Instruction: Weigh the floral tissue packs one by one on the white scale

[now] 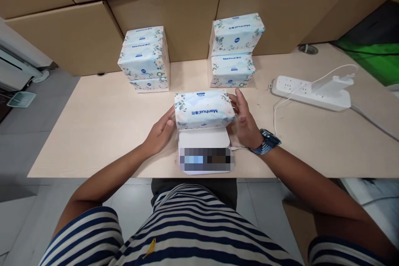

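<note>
A pack of tissues (pixel 204 110), pale blue and white with a leaf print and upside-down lettering, is at the back of a white digital scale (pixel 204 138). Whether it rests fully on the scale or is slightly raised, I cannot tell. My left hand (pixel 159 134) holds the pack's left end, fingertips partly hidden by it. Against the right end is my right hand (pixel 247 122), its fingers partly behind the pack and its thumb blurred. The scale's front display is pixelated.
Stacked tissue packs stand behind at left (pixel 141 58) and right (pixel 235 43). A white power strip (pixel 311 93) with cables lies on the table (pixel 99 133) at right. Large cardboard boxes (pixel 187 16) form a wall along the back.
</note>
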Tool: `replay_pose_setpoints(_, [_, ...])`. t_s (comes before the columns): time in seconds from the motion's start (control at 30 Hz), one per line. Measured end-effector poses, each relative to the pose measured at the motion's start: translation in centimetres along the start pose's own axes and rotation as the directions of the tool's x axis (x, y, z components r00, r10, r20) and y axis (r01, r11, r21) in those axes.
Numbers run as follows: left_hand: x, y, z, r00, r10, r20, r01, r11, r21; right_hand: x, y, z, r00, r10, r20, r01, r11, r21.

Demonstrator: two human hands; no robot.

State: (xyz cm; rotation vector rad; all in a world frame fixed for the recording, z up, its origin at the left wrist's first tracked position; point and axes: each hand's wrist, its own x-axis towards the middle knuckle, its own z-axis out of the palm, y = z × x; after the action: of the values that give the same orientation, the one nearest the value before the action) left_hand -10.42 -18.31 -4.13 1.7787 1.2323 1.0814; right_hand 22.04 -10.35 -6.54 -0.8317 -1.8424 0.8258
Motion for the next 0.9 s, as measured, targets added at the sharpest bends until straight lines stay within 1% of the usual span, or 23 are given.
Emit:
replay_pose_setpoints(0.1, [0.2,0.3,-0.5,0.999,-0.017,0.036,0.016,1.0,0.018,-0.2,-0.3,-0.2,0.993,-0.001,0.115,-0.001,1.0,0.019])
replay_pose_setpoints(0.2, [0.2,0.1,-0.7,0.999,0.012,0.036,-0.014,0.999,0.048,-0.3,-0.6,-0.4,0.989,-0.014,0.147,0.016,1.0,-0.017])
replay_pose_setpoints(0.33, [0.0,-0.4,-0.5,0.999,0.038,0.008,-0.039,0.997,0.073,-0.4,-0.7,-0.4,0.994,0.012,0.106,-0.013,1.0,0.002])
replay_pose_setpoints(0.47, [-0.1,-0.1,-0.5,0.993,0.113,-0.045,-0.105,0.982,0.155,-0.4,-0.9,-0.2,0.998,0.048,0.046,-0.049,0.998,0.034])
replay_pose_setpoints(0.53, [-0.1,0.1,-0.5,0.99,0.132,-0.056,-0.12,0.975,0.186,-0.5,-0.8,0.0,0.996,0.084,-0.001,-0.084,0.995,0.047])
replay_pose_setpoints(0.67, [0.0,-0.1,-0.4,0.985,0.163,-0.059,-0.151,0.973,0.174,-0.6,-0.4,0.2,0.986,0.151,-0.072,-0.145,0.986,0.082])
replay_pose_setpoints(0.8, [0.1,-0.6,-0.1,0.975,0.206,-0.078,-0.194,0.971,0.143,-0.6,0.1,0.3,0.985,0.139,-0.1,-0.127,0.985,0.121])
replay_pose_setpoints(0.9, [0.0,-0.7,-0.2,0.98,0.185,-0.067,-0.176,0.976,0.13,-0.7,0.5,0.4,0.985,0.118,-0.123,-0.105,0.988,0.112])
